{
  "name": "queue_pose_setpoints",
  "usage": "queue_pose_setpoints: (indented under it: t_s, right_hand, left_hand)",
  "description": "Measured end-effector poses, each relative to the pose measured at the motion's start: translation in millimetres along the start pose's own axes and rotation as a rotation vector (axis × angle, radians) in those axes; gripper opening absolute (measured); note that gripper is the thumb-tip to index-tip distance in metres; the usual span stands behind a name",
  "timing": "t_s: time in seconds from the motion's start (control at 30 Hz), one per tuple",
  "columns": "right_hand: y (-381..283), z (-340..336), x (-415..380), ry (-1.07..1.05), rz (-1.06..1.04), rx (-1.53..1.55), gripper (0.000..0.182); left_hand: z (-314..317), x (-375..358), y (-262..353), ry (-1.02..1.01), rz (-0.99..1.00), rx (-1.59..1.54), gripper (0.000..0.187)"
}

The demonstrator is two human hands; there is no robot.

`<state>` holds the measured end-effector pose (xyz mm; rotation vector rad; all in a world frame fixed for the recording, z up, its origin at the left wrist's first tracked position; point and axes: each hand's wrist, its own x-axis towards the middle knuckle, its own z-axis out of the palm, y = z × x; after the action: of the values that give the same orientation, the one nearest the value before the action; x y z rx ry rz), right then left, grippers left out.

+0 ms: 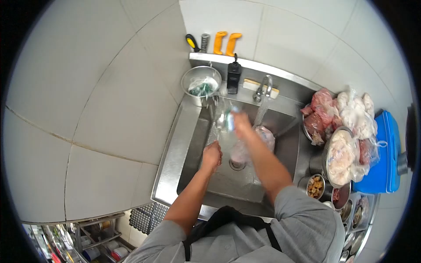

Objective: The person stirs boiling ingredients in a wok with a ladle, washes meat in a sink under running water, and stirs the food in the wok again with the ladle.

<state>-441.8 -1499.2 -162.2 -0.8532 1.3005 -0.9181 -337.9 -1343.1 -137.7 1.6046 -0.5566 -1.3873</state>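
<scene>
Over the sink basin (228,186), my right hand (242,126) is smeared by motion and closed on a crumpled clear plastic bag (226,117) with blue-green print. My left hand (212,156) is a fist at the basin's left side. A narrow shiny strip rises from it towards the bag, and I cannot tell what it is. Beneath my right forearm, a pale pink piece of meat in plastic (265,136) lies in the sink. Water runs from the faucet (263,90) beside it. A metal bowl (191,93) behind my hands holds white and green plastic.
A black pump bottle (234,78) stands on the sink's back ledge. Orange-handled tools (226,44) stand behind it. To the right are bagged meat (322,114), a bowl of pale meat (341,158), a small food pot (315,186) and a blue container (386,153). A tiled wall (114,109) borders the left.
</scene>
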Motion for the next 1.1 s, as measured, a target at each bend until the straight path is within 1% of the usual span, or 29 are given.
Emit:
queue_pose_setpoints:
  t_s: [0.03, 0.07, 0.1, 0.17, 0.2, 0.23, 0.27, 0.3, 0.33, 0.37, 0.4, 0.43, 0.47, 0.5, 0.57, 0.6, 0.63, 0.67, 0.7, 0.73, 0.77, 0.8, 0.83, 0.9, 0.93, 0.97, 1.03, 1.07, 1.1]
  right_hand:
    - [9.4, -0.9, -35.0, -0.036, 0.134, 0.231, 0.028]
    - [8.8, 3.3, -62.8, -0.076, 0.265, 0.466, 0.027]
    - [10.6, -1.2, -64.5, -0.064, 0.263, 0.475, 0.027]
    - [28.1, -11.8, -61.1, 0.128, -0.262, -0.078, 0.026]
    - [58.4, -26.9, -31.7, 0.055, -0.486, -0.305, 0.024]
    - [65.5, -27.1, -33.4, 0.057, -0.479, -0.296, 0.024]
    - [70.6, -26.3, -33.3, 0.077, -0.332, -0.27, 0.024]
    - [74.7, -25.9, -33.0, 0.099, -0.186, -0.245, 0.023]
    - [63.2, -12.8, -54.9, 0.07, 0.164, 0.293, 0.02]
    - [62.5, -13.9, -65.0, 0.069, 0.158, 0.292, 0.02]
    - [61.6, -14.8, -74.1, -0.046, 0.314, 0.353, 0.017]
    - [61.4, -16.0, -78.2, -0.161, 0.473, 0.416, 0.015]
    - [71.5, -17.4, -61.2, -0.093, 0.413, 0.428, 0.013]
    - [80.1, -21.1, -42.3, -0.088, 0.41, 0.43, 0.013]
    - [75.4, -21.3, -44.1, 0.036, 0.092, 0.189, 0.014]
    - [76.4, -15.0, -49.8, 0.086, 0.224, 0.251, 0.015]
    - [79.9, -10.6, -57.9, 0.106, 0.224, 0.254, 0.015]
    - [87.6, -5.2, -69.4, -0.042, 0.413, 0.318, 0.015]
    - [92.1, -4.0, -77.5, -0.198, 0.6, 0.38, 0.015]
    - [91.8, -8.1, -79.6, -0.192, 0.602, 0.38, 0.015]
    - [89.6, -12.3, -79.7, -0.149, 0.465, 0.19, 0.016]
    - [86.5, -15.4, -78.1, -0.104, 0.323, 0.003, 0.016]
    - [80.5, -17.5, -77.5, -0.099, 0.321, 0.008, 0.016]
    - [62.7, -24.2, -93.9, -0.258, 0.35, -0.309, 0.02]
    - [7.9, -13.9, -137.9, -0.274, 0.352, -0.583, 0.022]
    - [13.6, -16.6, -142.5, -0.268, 0.36, -0.583, 0.022]
    - [33.9, -22.7, -156.2, -0.429, 0.356, -0.174, 0.033]
    - [50.0, -22.4, -159.6, -0.452, 0.397, -0.107, 0.04]
    - [58.1, -30.2, -151.0, -0.451, 0.4, -0.111, 0.04]
  left_hand:
    - [14.0, -0.3, -1.5, -0.089, -0.165, -0.145, 0.038]
    - [26.6, 0.5, -9.0, -0.061, -0.154, -0.111, 0.037]
    - [29.6, -1.6, -13.3, -0.072, -0.158, -0.101, 0.037]
    - [30.6, -13.1, -25.0, -0.121, -0.166, 0.009, 0.037]
    - [27.0, -19.7, -25.3, -0.119, -0.175, 0.016, 0.037]
    - [21.2, -23.6, -21.6, -0.159, -0.223, 0.038, 0.037]
    - [16.3, -25.1, -16.9, -0.199, -0.268, 0.057, 0.037]
    - [12.9, -24.4, -14.0, -0.201, -0.267, 0.064, 0.037]
    - [11.4, -21.5, -11.2, -0.257, -0.366, -0.028, 0.038]
    - [9.4, -17.9, -10.3, -0.313, -0.463, -0.124, 0.039]
    - [4.5, -16.0, -12.2, -0.315, -0.457, -0.124, 0.039]
    - [-2.6, -14.6, -18.9, -0.344, -0.498, -0.12, 0.039]
    - [-5.6, -16.0, -21.2, -0.374, -0.541, -0.115, 0.039]
    - [-4.0, -15.9, -24.5, -0.38, -0.542, -0.112, 0.039]
    - [-1.6, -27.2, -37.1, -0.379, -0.569, -0.141, 0.04]
    - [-0.3, -23.7, -38.9, -0.394, -0.58, -0.13, 0.04]
    - [-1.2, -14.4, -40.2, -0.357, -0.536, -0.154, 0.04]
    - [-3.5, -9.3, -42.0, -0.316, -0.493, -0.179, 0.041]
    - [-5.6, -8.0, -46.7, -0.322, -0.502, -0.175, 0.041]
    - [-6.1, -9.0, -47.0, -0.317, -0.492, -0.114, 0.042]
    - [-7.9, -8.4, -45.4, -0.311, -0.476, -0.055, 0.044]
    - [-13.7, -7.3, -42.3, -0.387, -0.581, -0.087, 0.049]
    - [-12.1, -0.2, -41.4, -0.392, -0.581, -0.081, 0.049]
    - [-6.3, 13.7, -45.8, -0.095, -0.311, -0.025, 0.054]
    - [-3.1, 18.9, -41.1, -0.19, -0.305, -0.125, 0.053]
    - [-3.7, 32.3, -45.9, -0.195, -0.313, -0.124, 0.053]
    - [-13.4, 62.3, -69.2, -0.306, -0.101, -0.177, 0.045]
    - [-22.4, 69.1, -67.9, -0.308, -0.104, -0.183, 0.045]
    - [-35.0, 76.0, -65.2, -0.162, -0.104, -0.329, 0.04]
